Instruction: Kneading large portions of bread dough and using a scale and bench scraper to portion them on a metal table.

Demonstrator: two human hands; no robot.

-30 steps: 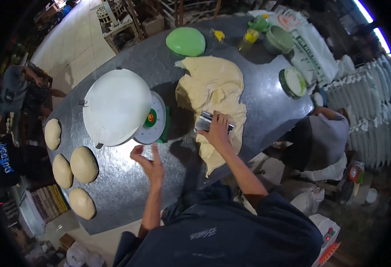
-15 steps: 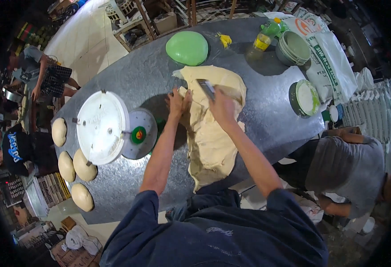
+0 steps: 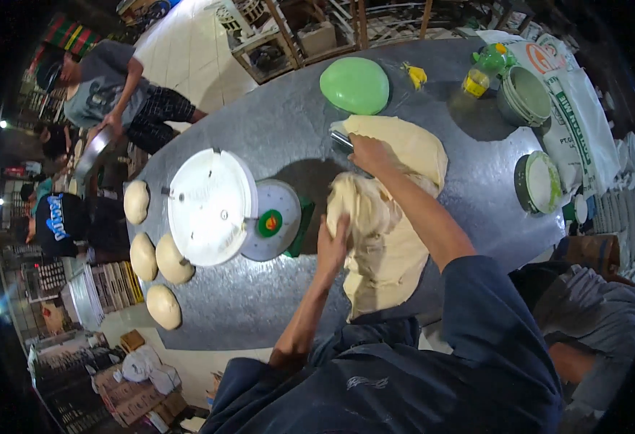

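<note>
My right hand (image 3: 370, 155) grips a metal dough scraper (image 3: 341, 139) at the upper left part of a large, uneven slab of pale dough (image 3: 384, 278) spread on the grey metal table (image 3: 226, 311). Below and left of it, my left hand (image 3: 332, 240) holds a lifted, folded lump of dough (image 3: 354, 197). Just left of my left hand stands a green scale (image 3: 274, 223) with a white round tray (image 3: 209, 195) partly over it. Several rounded dough balls (image 3: 164, 307) sit along the table's left end.
A green dome (image 3: 354, 85), bottle (image 3: 474, 83), buckets (image 3: 523, 96), tub (image 3: 540, 184) and white sacks (image 3: 581, 130) line the far and right sides. A co-worker holding a metal bowl stands at upper left (image 3: 115, 94); others are behind. Another person bends at lower right (image 3: 585, 318).
Both hands were near the top of the slab half a second ago; my left hand has drawn down with dough lifted in it, while my right hand and scraper have shifted slightly.
</note>
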